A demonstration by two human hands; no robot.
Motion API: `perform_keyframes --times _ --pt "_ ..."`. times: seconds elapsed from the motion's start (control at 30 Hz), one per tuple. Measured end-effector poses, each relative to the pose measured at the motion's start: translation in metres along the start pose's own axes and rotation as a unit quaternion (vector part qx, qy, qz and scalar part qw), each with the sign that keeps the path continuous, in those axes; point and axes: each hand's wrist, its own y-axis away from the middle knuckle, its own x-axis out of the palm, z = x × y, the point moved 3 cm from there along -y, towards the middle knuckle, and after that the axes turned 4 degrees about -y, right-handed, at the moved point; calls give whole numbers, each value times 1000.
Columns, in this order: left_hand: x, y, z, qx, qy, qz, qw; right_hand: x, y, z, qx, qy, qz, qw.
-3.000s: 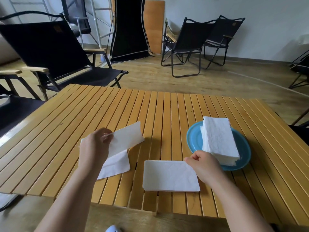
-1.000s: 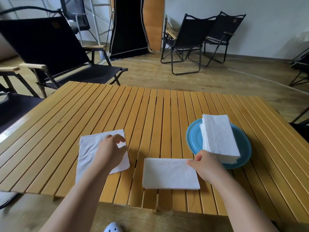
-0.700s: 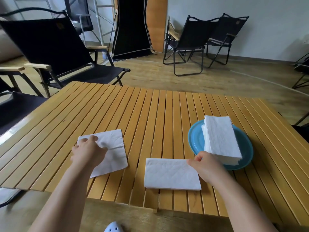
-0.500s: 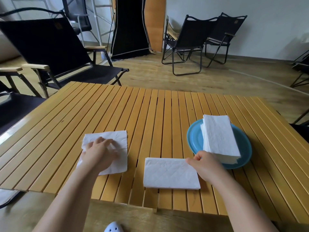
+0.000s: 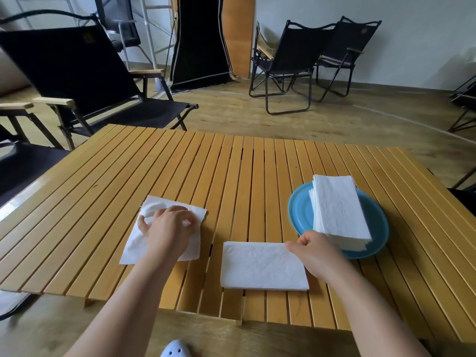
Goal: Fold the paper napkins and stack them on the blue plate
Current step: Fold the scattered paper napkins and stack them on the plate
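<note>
Napkin folding beside the blue plate (image 5: 298, 215)

Left hand (image 5: 167, 228) flattens a loose napkin (image 5: 134, 248), fingers spread; right hand (image 5: 314, 251) pinches the folded napkin (image 5: 260, 266), ready for the stack (image 5: 340, 210).

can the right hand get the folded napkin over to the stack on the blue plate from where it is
Probably yes. The right hand already pinches the folded napkin beside the blue plate, with nothing between it and the stack.
</note>
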Motion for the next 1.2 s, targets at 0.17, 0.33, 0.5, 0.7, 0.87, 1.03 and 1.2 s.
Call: perform_keyframes --times 0.17,0.33,0.5,0.7,0.87,1.03,1.2 --pt "-7 5 -12 42 72 -65 994 0 3 7 -57 -25 -21 998" --pt "-24 22 -28 181 155 -170 956 1 11 20 -173 -123 -40 976" --pt "-28 42 -53 289 188 -179 921 11 16 31 -206 -181 20 961" --pt "-25 60 -76 340 229 -193 891 20 21 37 -225 -172 21 959" --pt "-19 63 -84 359 240 -162 887 19 24 39 -255 -223 2 941" --pt "-19 63 -83 342 215 -167 899 20 26 41 -272 -234 21 933" --pt "-19 62 -83 342 230 -181 893 22 24 39 -282 -207 -20 937"
